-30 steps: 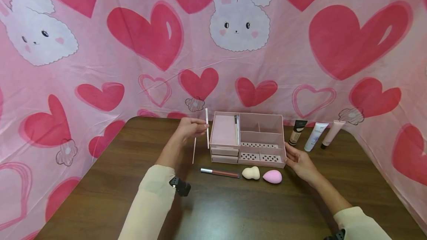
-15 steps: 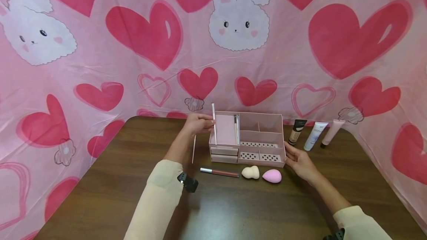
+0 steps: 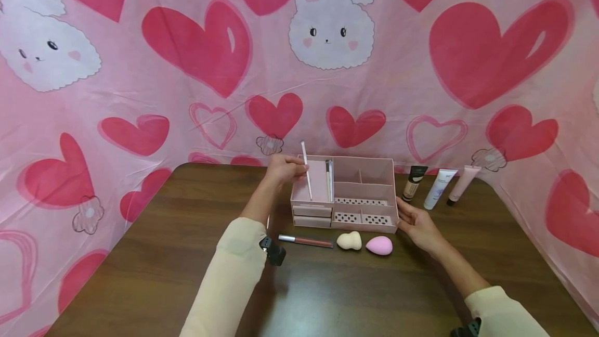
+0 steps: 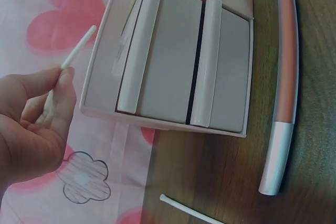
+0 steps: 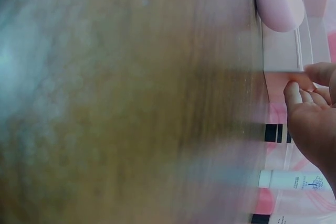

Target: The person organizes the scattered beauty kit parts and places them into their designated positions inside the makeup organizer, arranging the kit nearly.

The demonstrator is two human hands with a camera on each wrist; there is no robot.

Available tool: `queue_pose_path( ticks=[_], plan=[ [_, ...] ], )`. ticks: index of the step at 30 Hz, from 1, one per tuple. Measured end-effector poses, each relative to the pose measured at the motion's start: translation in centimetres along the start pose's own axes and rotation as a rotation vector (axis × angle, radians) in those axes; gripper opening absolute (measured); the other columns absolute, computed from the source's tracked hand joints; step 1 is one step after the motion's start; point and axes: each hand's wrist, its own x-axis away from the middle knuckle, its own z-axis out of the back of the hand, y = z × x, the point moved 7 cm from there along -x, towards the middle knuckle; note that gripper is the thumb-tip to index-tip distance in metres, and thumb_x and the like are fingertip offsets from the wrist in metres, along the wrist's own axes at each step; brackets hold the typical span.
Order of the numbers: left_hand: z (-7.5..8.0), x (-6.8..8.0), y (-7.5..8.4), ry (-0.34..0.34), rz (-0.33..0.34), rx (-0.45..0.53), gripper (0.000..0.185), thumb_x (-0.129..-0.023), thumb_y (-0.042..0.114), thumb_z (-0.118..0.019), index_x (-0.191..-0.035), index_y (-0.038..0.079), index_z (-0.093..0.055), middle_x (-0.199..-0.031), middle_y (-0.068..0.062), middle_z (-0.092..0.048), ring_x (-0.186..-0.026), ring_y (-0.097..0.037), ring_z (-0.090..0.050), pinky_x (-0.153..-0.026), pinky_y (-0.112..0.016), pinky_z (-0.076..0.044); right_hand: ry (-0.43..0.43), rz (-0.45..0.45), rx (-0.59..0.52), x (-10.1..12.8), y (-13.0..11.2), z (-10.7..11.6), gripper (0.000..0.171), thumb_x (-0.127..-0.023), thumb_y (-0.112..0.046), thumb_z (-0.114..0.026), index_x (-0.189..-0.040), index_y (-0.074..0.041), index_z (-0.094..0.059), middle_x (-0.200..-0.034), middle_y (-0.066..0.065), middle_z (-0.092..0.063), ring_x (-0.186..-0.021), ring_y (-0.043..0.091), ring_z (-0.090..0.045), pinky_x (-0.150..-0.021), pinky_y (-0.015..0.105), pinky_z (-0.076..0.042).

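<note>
A thin white stick [image 3: 306,169], possibly a slim makeup brush handle, is pinched between the thumb and curled fingers of the left hand [image 3: 283,169]. Over the last second it has been carried from beside the pink organiser [image 3: 344,194] to a spot above the organiser's left rear compartment, so the stick now stands tilted with its lower end over the tray floor, just in front of the fingertips. This is judged to mean that the placing of the stick into the organiser is nearly reached, though it is not yet let go. In the left wrist view the stick's tip [image 4: 79,51] is seen poking out past the knuckles, and the two small drawer fronts lie just beyond them.

The right hand [image 3: 416,224] is laid against the organiser's right front corner, with fingers relaxed and touching its wall; nothing is gripped there. The right wrist view is badly blurred, so the exact contact cannot be confirmed from it.

A second white stick [image 4: 191,211] lies on the wooden table [image 3: 327,295] below the left wrist. In front of the organiser, nearer than either set of fingers, a lip gloss tube [image 3: 305,241], a cream sponge [image 3: 349,241] and a pink sponge [image 3: 379,245] are set in a row. Three upright tubes [image 3: 438,189] stand beyond the right fingers, against the heart-patterned cloth [image 3: 187,66].
</note>
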Motion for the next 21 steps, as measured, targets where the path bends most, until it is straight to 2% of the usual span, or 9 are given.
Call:
queue_pose_path(
  ticks=[3,5,7,10,14,21],
  plan=[
    [-0.4,0.0,0.2,0.010,-0.013,-0.020,0.027,-0.088,-0.004,-0.072,-0.114,-0.013,-0.071,-0.081,-0.009,-0.067,-0.060,-0.007,-0.062,-0.059,-0.020,-0.058,0.000,0.005,-0.012,0.0,0.0,0.0,0.062,-0.095,0.015,-0.051,-0.149,0.022,-0.023,-0.153,0.043,-0.026,-0.134,0.016,-0.042,-0.091,0.005,-0.046],
    [-0.7,0.0,0.3,0.011,-0.025,-0.042,0.026,-0.087,-0.006,-0.072,-0.112,-0.013,-0.072,-0.086,-0.012,-0.067,-0.059,-0.007,-0.061,-0.058,-0.019,-0.057,0.002,0.004,-0.015,0.0,0.1,0.0,0.062,-0.095,0.015,-0.051,-0.149,0.022,-0.023,-0.153,0.043,-0.025,-0.134,0.015,-0.042,-0.091,0.005,-0.046],
    [-1.0,0.0,0.3,0.012,-0.042,-0.070,0.025,-0.086,-0.006,-0.072,-0.110,-0.013,-0.073,-0.092,-0.016,-0.068,-0.059,-0.007,-0.060,-0.058,-0.019,-0.057,0.002,-0.001,-0.016,0.0,0.1,0.0,0.061,-0.095,0.016,-0.050,-0.149,0.022,-0.023,-0.153,0.043,-0.025,-0.134,0.019,-0.042,-0.091,0.005,-0.046],
    [-1.4,-0.1,0.3,0.015,-0.059,-0.109,0.024,-0.085,-0.007,-0.073,-0.108,-0.012,-0.074,-0.101,-0.022,-0.071,-0.057,-0.007,-0.059,-0.057,-0.018,-0.055,0.001,-0.014,-0.010,0.0,0.2,-0.1,0.062,-0.094,0.016,-0.050,-0.149,0.022,-0.023,-0.153,0.043,-0.026,-0.136,0.032,-0.037,-0.091,0.006,-0.047],
    [-1.7,-0.1,0.3,0.024,-0.079,-0.165,0.022,-0.084,-0.005,-0.075,-0.105,-0.011,-0.075,-0.102,-0.023,-0.073,-0.056,-0.005,-0.058,-0.057,-0.017,-0.054,-0.003,-0.031,-0.003,0.0,0.2,-0.2,0.062,-0.095,0.016,-0.049,-0.150,0.022,-0.022,-0.153,0.042,-0.025,-0.136,0.046,-0.030,-0.094,0.010,-0.049],
    [-2.4,0.2,0.6,0.009,-0.114,-0.309,0.020,-0.084,0.002,-0.078,-0.102,-0.007,-0.078,-0.090,-0.021,-0.077,-0.058,-0.004,-0.057,-0.059,-0.015,-0.050,0.001,-0.020,0.005,-0.1,0.1,-0.1,0.062,-0.094,0.016,-0.050,-0.150,0.022,-0.022,-0.153,0.043,-0.026,-0.136,0.047,-0.031,-0.093,0.008,-0.048]
  ],
)
